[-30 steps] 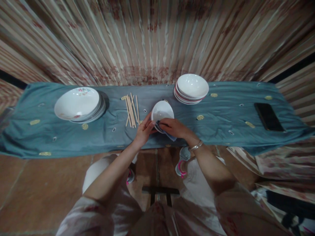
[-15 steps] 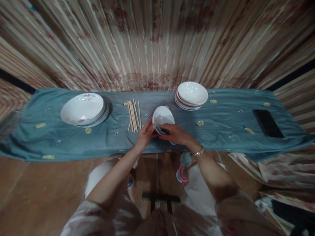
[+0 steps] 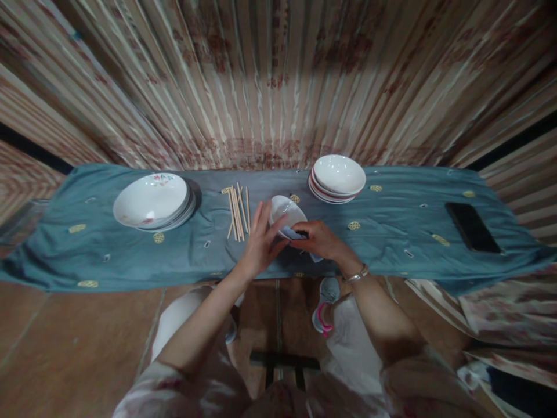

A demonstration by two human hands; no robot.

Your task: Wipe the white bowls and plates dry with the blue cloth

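The white bowl [image 3: 284, 207] and a blue cloth [image 3: 294, 233] we pinch with our right hand [image 3: 321, 239] at four o'clock; at eight o'clock our left hand [image 3: 260, 245] is spread.

A plain white bowl [image 3: 285, 208] and blue-grey cloth [image 3: 295, 233]; white dishes [image 3: 150, 202], the top one flowered red and blue; red-banded white bowls [image 3: 339, 175]; pale tan sticks [image 3: 236, 213]; black phone [image 3: 472, 227]; teal tablecloth [image 3: 387, 223] with yellow pineapples; striped beige curtain [image 3: 278, 116], reddish-brown floral.

The white bowl [image 3: 284, 208] tilts, blue cloth [image 3: 293, 233] at its rim.
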